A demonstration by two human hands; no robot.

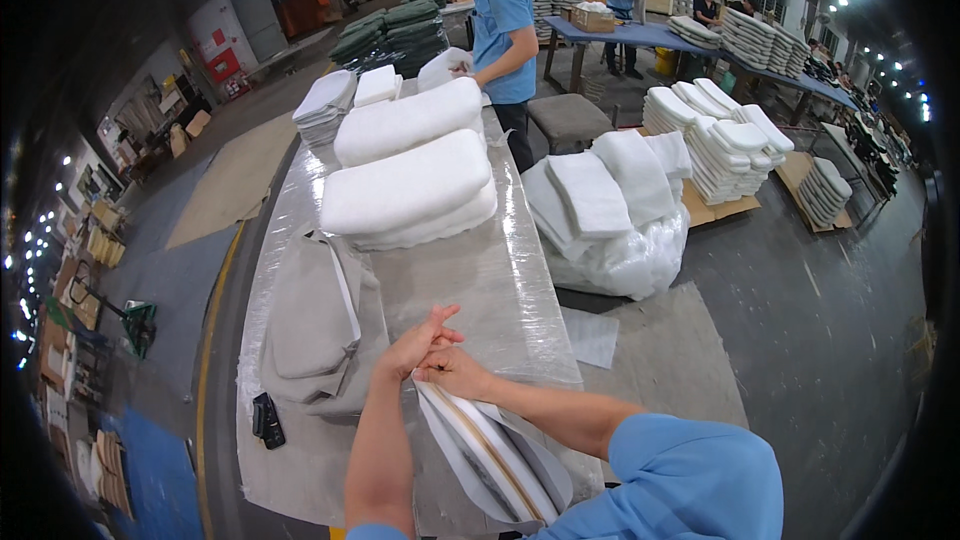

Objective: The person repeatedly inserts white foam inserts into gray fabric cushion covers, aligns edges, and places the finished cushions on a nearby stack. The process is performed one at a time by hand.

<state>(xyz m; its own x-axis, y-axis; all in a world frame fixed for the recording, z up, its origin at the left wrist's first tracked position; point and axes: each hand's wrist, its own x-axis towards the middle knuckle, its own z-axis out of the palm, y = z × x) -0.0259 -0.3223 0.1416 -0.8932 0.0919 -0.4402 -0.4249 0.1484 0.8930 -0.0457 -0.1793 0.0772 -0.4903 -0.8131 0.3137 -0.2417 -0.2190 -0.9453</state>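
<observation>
Near end of plastic-covered table point(480, 298): white-edged padded piece point(485, 450), far tip apparently pinched in curled right hand point(450, 372); left hand point(408, 348) half-open against it, no hold visible. Looks light, soft, flexible; best gripped at layered tip. Beyond, thick white pads point(405, 190).

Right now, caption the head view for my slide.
Left hand and right hand meet at the end of a cushion, white pads stacked beyond.

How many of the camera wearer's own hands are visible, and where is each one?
2. The left hand is over the table, close against the right hand, which is at the far end of the white piece with a brown stripe. Some fingers are hidden.
</observation>
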